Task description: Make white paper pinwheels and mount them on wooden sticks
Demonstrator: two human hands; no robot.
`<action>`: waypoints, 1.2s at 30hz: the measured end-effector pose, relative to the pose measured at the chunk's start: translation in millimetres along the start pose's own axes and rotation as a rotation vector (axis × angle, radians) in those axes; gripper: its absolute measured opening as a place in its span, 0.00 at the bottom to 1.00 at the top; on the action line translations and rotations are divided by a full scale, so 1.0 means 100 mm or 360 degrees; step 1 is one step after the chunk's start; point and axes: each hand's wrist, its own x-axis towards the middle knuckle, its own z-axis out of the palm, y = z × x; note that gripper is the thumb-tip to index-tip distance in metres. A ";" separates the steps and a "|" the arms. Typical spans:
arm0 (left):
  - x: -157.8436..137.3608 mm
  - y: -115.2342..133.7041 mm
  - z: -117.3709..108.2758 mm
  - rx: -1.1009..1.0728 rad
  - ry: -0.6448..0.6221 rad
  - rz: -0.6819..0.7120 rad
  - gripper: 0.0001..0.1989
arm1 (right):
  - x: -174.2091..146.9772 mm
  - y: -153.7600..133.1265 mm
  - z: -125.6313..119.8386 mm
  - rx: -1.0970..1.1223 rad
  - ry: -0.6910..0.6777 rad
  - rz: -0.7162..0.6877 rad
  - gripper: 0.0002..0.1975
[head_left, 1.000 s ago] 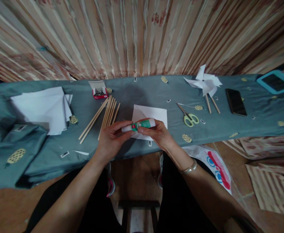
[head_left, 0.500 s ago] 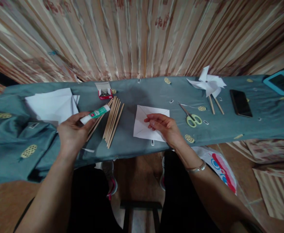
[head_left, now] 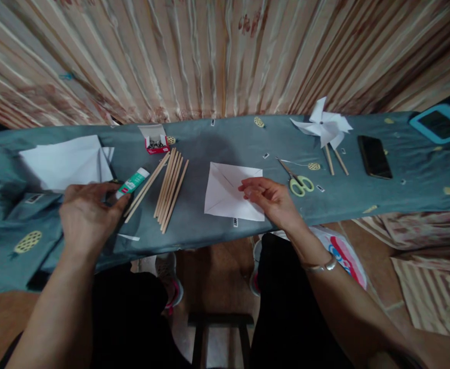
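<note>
A white and green glue stick (head_left: 133, 182) lies slanted low over the cloth, its near end between the thumb and fingers of my left hand (head_left: 92, 215). Just right of that hand are several thin wooden sticks (head_left: 170, 189), loosely bunched. My right hand (head_left: 269, 200) is over the right part of a square white paper (head_left: 225, 192) marked with diagonal creases. Its fingers are loosely bent, and nothing shows in them. Whether they touch the paper I cannot tell.
White sheets (head_left: 65, 161) are stacked at left, near an open red box (head_left: 156, 146) of small metal pieces. Rightward lie green-handled scissors (head_left: 300, 184), paper pinwheels (head_left: 324, 125) on sticks, a black phone (head_left: 374, 156) and a blue-framed tablet (head_left: 442, 124). A paper strip (head_left: 128, 237) lies near the front edge.
My left hand has moved left and down with the glue stick, away from the wooden sticks. My right hand has shifted slightly right across the paper. The whole view has shifted a little.
</note>
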 end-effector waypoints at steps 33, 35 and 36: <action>-0.38 1.68 0.66 -0.0522 -0.0256 0.1413 0.07 | -0.07 0.13 -0.44 -0.0941 -0.0363 -0.0337 0.21; -0.38 1.67 0.66 -0.0545 -0.0245 0.1378 0.07 | -0.08 0.13 -0.47 -0.0850 -0.0400 -0.0300 0.22; -0.39 1.66 0.65 -0.0553 -0.0241 0.1362 0.07 | -0.09 0.12 -0.48 -0.0804 -0.0426 -0.0273 0.23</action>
